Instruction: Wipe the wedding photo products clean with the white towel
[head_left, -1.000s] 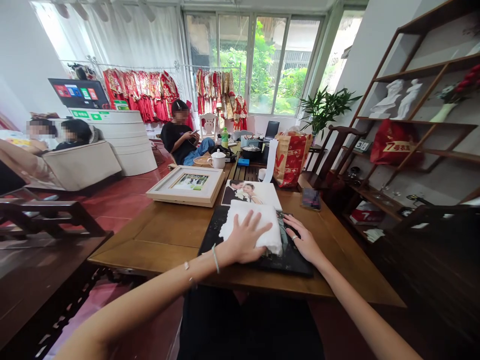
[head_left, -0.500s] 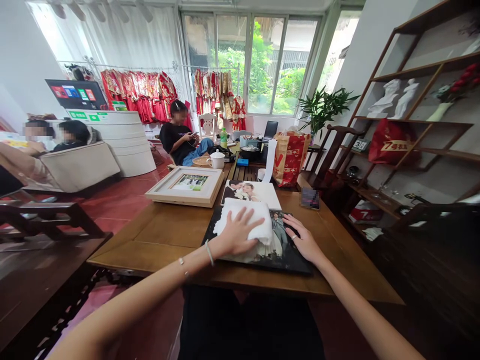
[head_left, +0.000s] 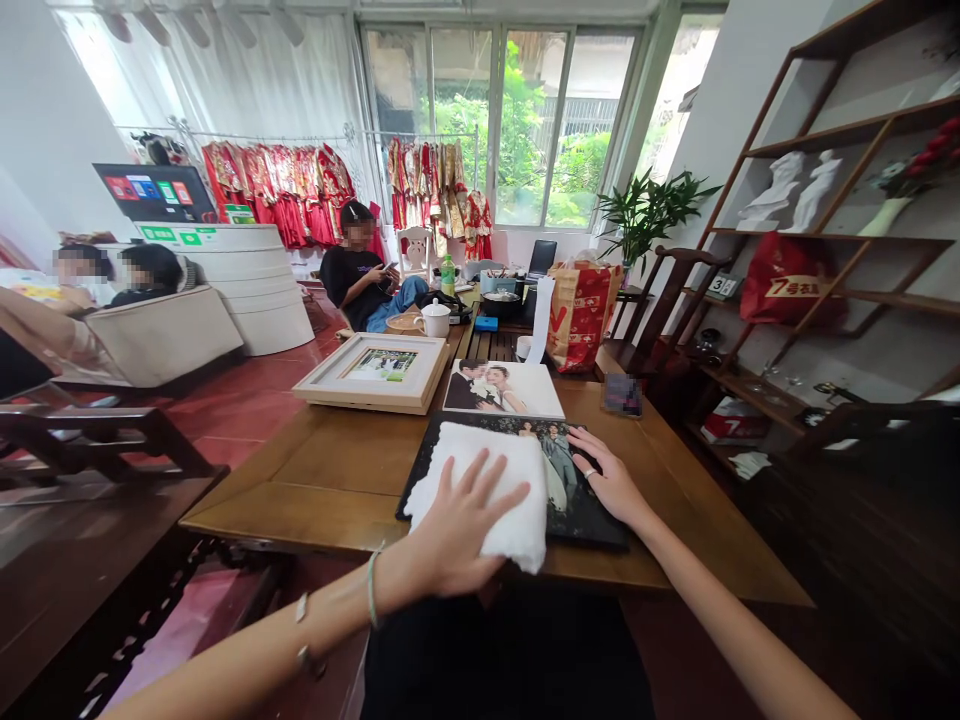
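My left hand point(head_left: 461, 525) lies with spread fingers on a folded white cloth point(head_left: 495, 455), pressing it flat without gripping it. Under the cloth is a dark wedding photo panel point(head_left: 592, 515), its left and middle parts mostly covered. The cloth's lower edge hangs over the panel's near edge. At the panel's right side rests my right hand point(head_left: 611, 480), fingers apart and touching the surface, a ring on one finger. Just beyond the panel lies a lighter wedding photo print point(head_left: 529, 390).
The panel lies on a wooden table point(head_left: 300, 490). White framed pictures point(head_left: 375, 368) are stacked at the left. Farther back are a white lidded cup point(head_left: 435, 320) and a red paper bag point(head_left: 581, 315). A phone-like dark object point(head_left: 622, 397) lies right. A seated person point(head_left: 364, 270) holds a phone.
My left hand has slid the cloth towards me, down to the panel's near edge, uncovering more of the couple's picture. My right hand has stayed in place.
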